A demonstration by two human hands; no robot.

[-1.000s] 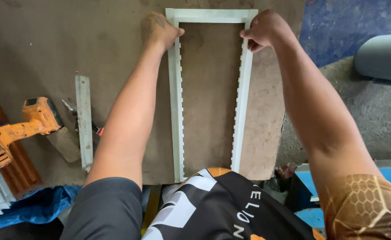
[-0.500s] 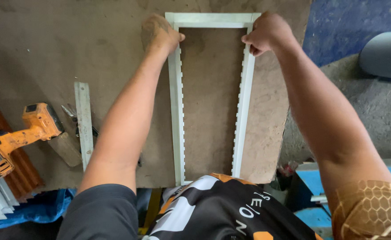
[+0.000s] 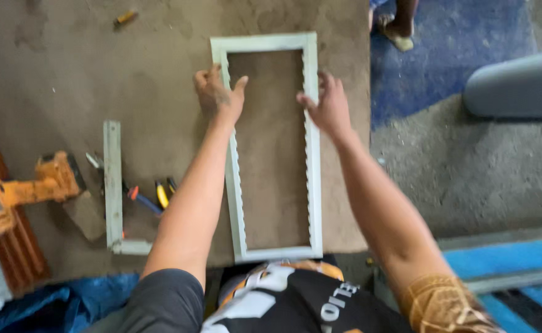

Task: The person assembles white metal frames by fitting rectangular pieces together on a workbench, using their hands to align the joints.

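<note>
A pale rectangular frame (image 3: 263, 42) with notched inner edges lies flat on a brown work board (image 3: 154, 74). My left hand (image 3: 218, 94) rests on the frame's left rail near its far end, fingers spread. My right hand (image 3: 328, 106) hovers at the right rail, fingers apart, touching or just above it. Neither hand grips anything.
An orange cordless drill (image 3: 21, 191) lies at the left edge. Beside it sit an L-shaped pale bar (image 3: 113, 185) and small pliers (image 3: 154, 194) with coloured handles. A grey rounded object (image 3: 517, 83) lies at right on the concrete. Another person's foot (image 3: 397, 28) stands at the top.
My hands have slid from the frame's far corners back toward me along the rails. The right hand has opened. The view has shifted, so the whole frame shows now.
</note>
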